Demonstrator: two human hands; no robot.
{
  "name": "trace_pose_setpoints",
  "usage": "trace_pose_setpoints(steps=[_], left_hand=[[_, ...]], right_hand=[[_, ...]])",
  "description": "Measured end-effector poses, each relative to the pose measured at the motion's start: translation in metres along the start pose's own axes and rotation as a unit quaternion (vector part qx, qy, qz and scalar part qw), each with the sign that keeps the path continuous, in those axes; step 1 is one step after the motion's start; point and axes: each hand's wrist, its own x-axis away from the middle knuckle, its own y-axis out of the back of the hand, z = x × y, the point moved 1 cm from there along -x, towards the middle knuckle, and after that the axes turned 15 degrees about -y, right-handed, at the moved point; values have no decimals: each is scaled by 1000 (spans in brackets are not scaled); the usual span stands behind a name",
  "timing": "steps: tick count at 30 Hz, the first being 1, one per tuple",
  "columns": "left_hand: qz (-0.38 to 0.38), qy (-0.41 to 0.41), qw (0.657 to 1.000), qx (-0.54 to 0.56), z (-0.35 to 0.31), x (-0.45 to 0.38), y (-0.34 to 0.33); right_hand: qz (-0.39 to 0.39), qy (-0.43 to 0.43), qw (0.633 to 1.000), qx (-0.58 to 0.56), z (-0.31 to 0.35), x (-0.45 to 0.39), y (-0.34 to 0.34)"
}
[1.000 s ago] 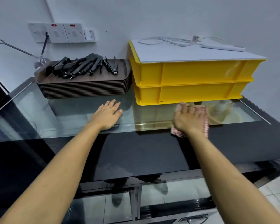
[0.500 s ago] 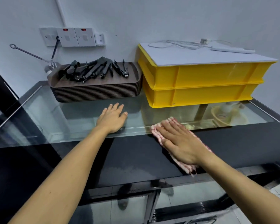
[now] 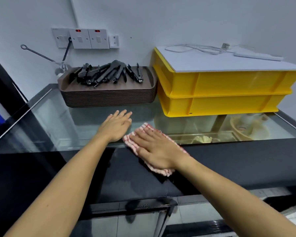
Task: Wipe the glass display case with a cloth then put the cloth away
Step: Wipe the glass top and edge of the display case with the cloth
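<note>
The glass display case (image 3: 46, 127) has a clear glass top at the back and a black band along its front. A red-and-white checked cloth (image 3: 158, 171) lies across the line where glass meets black band. My right hand (image 3: 154, 149) presses flat on the cloth, fingers pointing left and away from me, and covers most of it. My left hand (image 3: 117, 125) rests flat on the glass just left of the cloth, fingers apart, almost touching my right fingertips, with nothing in it.
A stack of brown trays (image 3: 108, 96) with several black tongs (image 3: 108, 72) stands at the back left. Two stacked yellow crates (image 3: 220, 93) with a white lid, cable and power strip stand at the back right. Wall switches (image 3: 85, 38) are above.
My right hand has slid the cloth leftward along the case top, from in front of the yellow crates to beside my left hand. My left hand has stayed flat on the glass.
</note>
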Motion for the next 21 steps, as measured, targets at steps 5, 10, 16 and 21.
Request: trace_pose_setpoints(steps=[5, 10, 16, 21], left_hand=[[-23, 41, 998, 32, 0, 3, 3], [-18, 34, 999, 38, 7, -2, 6], [-40, 48, 996, 62, 5, 1, 7], [-35, 53, 997, 45, 1, 3, 8]], right_hand=[[-13, -141, 989, -32, -14, -79, 5], [-27, 16, 1000, 0, 20, 21, -21], [-13, -15, 1000, 1, 6, -23, -5], [-12, -156, 987, -48, -5, -122, 6]])
